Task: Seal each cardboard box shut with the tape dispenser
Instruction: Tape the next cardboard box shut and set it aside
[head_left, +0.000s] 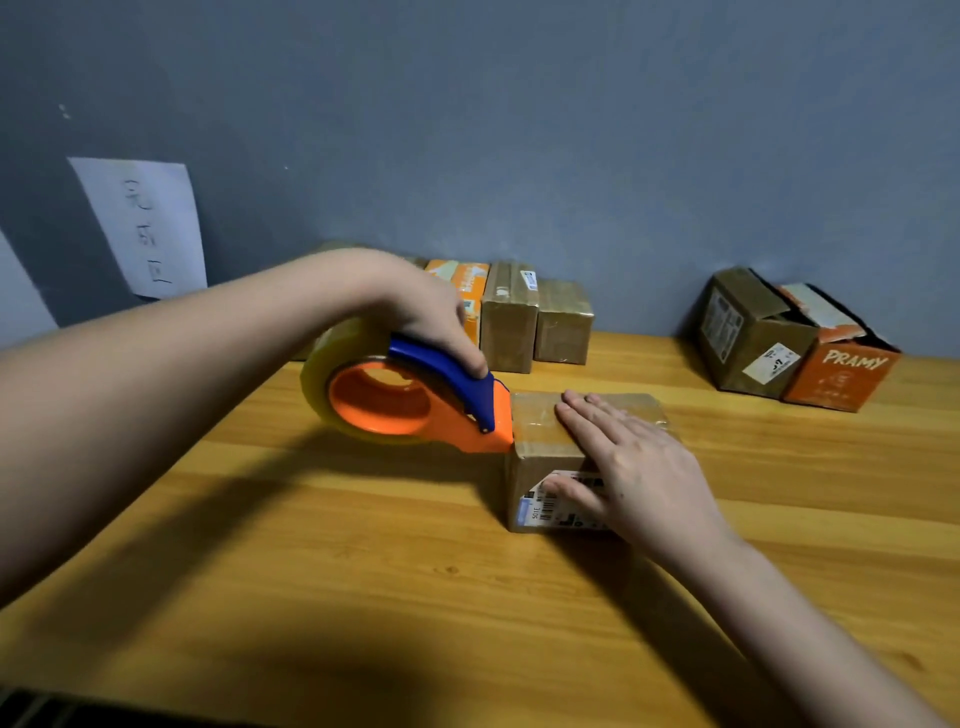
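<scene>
Right hand (631, 462) lies flat, fingers straight, pinning small cardboard box (540, 457) mid-table (363, 545); left hand (431, 312) grips tape dispenser (410, 400), its nose at box's left top edge; taping step looks underway; next likely needs a tear-off against the edge; box brown, labelled, glossy tape across top

The orange box (842, 376) at the far right reads "PRAMY" in white. The shipping label (553, 503) on the nearest cardboard box (540, 457) shows "501E". Handwriting on the wall paper (143, 228) is illegible.
</scene>
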